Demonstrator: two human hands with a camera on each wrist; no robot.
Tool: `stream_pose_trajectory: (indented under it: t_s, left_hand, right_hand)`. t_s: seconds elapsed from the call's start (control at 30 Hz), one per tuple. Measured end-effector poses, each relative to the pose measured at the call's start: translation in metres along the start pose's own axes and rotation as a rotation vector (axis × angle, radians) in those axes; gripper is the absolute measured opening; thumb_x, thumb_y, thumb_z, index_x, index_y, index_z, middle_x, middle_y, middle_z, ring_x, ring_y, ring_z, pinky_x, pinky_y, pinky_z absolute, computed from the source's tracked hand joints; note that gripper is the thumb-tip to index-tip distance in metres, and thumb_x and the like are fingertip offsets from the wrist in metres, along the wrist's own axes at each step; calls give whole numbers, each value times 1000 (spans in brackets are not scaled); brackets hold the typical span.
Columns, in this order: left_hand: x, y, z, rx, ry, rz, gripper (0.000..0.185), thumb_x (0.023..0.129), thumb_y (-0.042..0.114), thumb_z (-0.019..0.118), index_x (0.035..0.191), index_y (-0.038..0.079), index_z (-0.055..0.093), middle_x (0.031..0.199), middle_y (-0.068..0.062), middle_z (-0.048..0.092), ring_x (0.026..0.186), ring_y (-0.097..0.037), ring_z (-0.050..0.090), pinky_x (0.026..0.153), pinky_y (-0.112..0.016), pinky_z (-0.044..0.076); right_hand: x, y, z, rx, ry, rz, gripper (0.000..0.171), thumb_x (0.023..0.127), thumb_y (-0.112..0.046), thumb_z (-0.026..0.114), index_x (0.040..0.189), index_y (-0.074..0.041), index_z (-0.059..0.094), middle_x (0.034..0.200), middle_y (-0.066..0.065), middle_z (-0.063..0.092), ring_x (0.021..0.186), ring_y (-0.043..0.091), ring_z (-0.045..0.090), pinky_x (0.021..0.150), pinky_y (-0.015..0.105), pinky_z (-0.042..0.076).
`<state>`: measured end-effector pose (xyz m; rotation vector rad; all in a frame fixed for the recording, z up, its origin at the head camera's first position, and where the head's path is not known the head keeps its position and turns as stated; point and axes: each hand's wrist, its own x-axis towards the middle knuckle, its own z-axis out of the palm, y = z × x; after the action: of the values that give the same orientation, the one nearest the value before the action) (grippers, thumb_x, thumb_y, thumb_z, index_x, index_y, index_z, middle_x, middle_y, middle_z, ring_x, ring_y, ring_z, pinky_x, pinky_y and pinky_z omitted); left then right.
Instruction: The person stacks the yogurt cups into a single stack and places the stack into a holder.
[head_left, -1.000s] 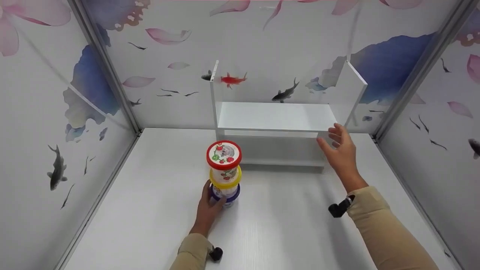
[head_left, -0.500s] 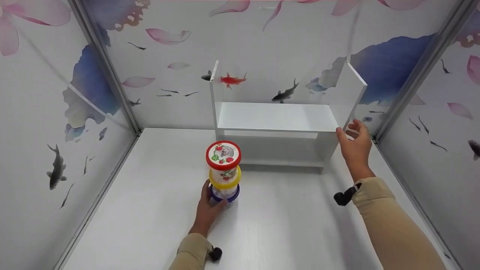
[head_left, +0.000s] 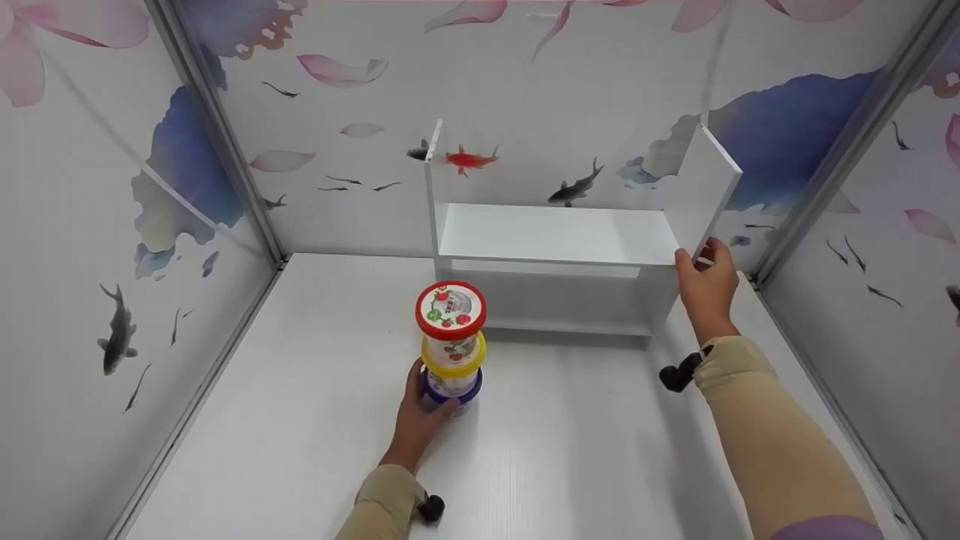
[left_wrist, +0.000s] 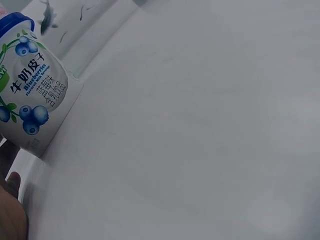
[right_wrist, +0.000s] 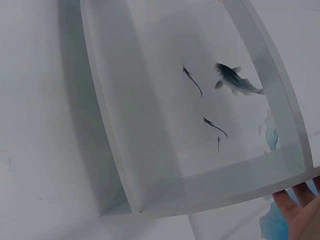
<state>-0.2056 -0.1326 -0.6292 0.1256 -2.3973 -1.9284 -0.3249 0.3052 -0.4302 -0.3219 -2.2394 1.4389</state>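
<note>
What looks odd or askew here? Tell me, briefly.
Nothing is spilled or damaged. The three cups stand stacked in a slightly leaning tower on the table, with the left hand gripping the bottom one. The right hand holds the shelf's right side panel.

Left hand [head_left: 418, 420] low and near the body, fingers and thumb curled forward in a grip, wrist straight, beige sleeve to the wrist. Right hand [head_left: 706, 283] reached far forward, arm stretched out, fingers curled in a grip, thumb to the left, forearm in beige sleeve.
</note>
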Motion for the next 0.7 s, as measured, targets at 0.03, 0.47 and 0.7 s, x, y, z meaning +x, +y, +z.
stream_pose_trajectory:
  t_s: [0.03, 0.47, 0.7]
  left_hand:
    - [0, 0, 0, 0, -1, 3, 110, 76, 53, 85, 161, 34, 18, 165, -8, 29, 152, -35, 25, 120, -61, 19]
    - [8, 13, -3, 53, -26, -49, 120, 66, 47, 93, 160, 32, 20, 162, -8, 34, 148, -37, 31, 118, -61, 25]
    - [18, 28, -1, 79, -91, -76, 120, 65, 40, 96, 160, 26, 24, 157, -5, 40, 145, -36, 37, 118, -61, 27]
  right_hand:
    - [0, 0, 1, -5, 4, 4, 63, 101, -37, 55, 154, -6, 38, 145, 17, 49, 129, 29, 53, 104, 41, 49]
    - [1, -2, 4, -30, 47, 32, 47, 103, -26, 45, 144, -2, 47, 141, 18, 53, 128, 29, 55, 105, 41, 49]
    - [0, 1, 6, -53, 70, -21, 41, 103, -25, 47, 137, -1, 52, 136, 20, 56, 124, 30, 57, 101, 43, 50]
